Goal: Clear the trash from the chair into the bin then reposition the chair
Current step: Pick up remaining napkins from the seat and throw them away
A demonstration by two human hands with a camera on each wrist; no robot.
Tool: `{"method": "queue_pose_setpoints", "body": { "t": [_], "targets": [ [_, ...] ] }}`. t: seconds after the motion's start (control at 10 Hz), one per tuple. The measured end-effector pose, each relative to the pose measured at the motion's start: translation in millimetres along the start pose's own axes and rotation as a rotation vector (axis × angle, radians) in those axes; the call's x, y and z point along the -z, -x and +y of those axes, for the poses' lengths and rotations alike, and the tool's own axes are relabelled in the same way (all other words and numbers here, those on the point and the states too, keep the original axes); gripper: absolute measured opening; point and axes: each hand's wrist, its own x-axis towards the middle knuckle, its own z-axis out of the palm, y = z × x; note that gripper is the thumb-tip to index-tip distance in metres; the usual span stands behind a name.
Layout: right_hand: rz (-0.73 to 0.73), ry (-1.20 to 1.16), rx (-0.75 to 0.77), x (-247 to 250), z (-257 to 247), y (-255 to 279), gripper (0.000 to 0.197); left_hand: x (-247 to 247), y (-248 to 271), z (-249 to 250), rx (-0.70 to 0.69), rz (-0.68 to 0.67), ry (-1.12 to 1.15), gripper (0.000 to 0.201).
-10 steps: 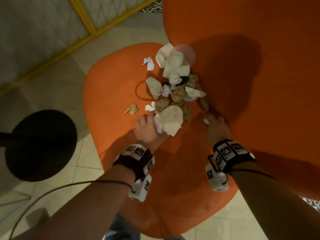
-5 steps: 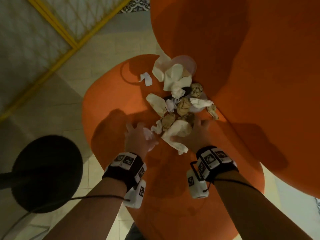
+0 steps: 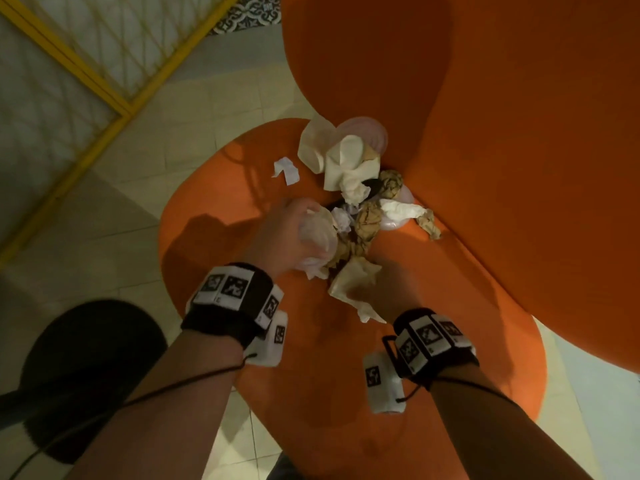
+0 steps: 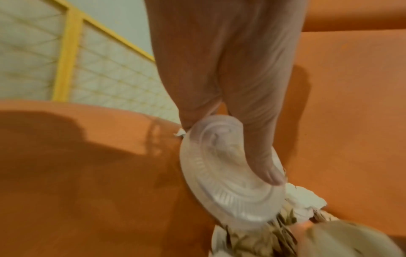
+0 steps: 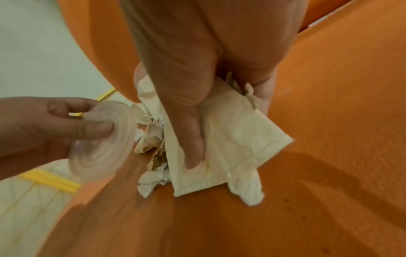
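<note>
No writing is legible. At frame centre, trash [image 3: 360, 202] lies piled on the orange chair [image 3: 311, 393]. The left hand [image 3: 287, 233] pinches a clear lid [image 4: 228, 175]; the right hand [image 3: 388, 289] clasps a cream napkin [image 5: 232, 139]. A dark bin [image 3: 86, 375] sits lower left.

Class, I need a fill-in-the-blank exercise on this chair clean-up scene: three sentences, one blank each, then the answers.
1. The left hand pinches a clear plastic ____ between thumb and fingers.
2. The right hand grips a cream paper napkin lying on the ____ chair seat.
3. A small white paper scrap lies apart from the trash pile, on the side nearer the ____ hand.

Missing words: lid; orange; left
</note>
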Motion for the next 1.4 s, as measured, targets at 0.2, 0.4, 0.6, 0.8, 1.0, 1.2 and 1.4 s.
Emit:
{"method": "queue_pose_setpoints", "body": {
  "t": [0.2, 0.4, 0.6, 0.8, 1.0, 1.2, 1.4],
  "targets": [
    [0.097, -0.257, -0.045, 30.7, 9.9, 6.1, 0.070, -11.8, -41.2, 20.8, -0.102, -0.173, -0.181, 0.090],
    [0.311, -0.328, -0.061, 79.1, 3.2, -17.7, 0.070, -18.7, -36.8, 16.2, -0.103, -0.134, -0.463, 0.100],
    [0.170, 0.037, -0.111, 72.1, -8.6, -38.2, 0.093, -30.6, -17.8, 13.4, -0.048, -0.180, -0.480, 0.109],
    [0.227, 0.104, -0.169, 57.8, -8.8, -36.5, 0.089, -49.3, 3.6, 5.9, -0.003, -0.129, -0.338, 0.075],
    [0.234, 0.046, -0.200, 53.0, -8.8, -35.9, 0.091, -66.7, 23.0, 6.5, 0.041, -0.206, -0.219, 0.084],
    [0.271, 0.016, -0.186, 51.6, -2.5, -28.1, 0.080, -65.9, 35.5, -0.3, 0.066, -0.140, 0.028, 0.073],
    [0.260, -0.077, -0.140, 54.9, 1.5, -28.1, 0.070, -65.3, 49.0, -14.0, 0.225, -0.007, 0.374, 0.067]
  ]
}}
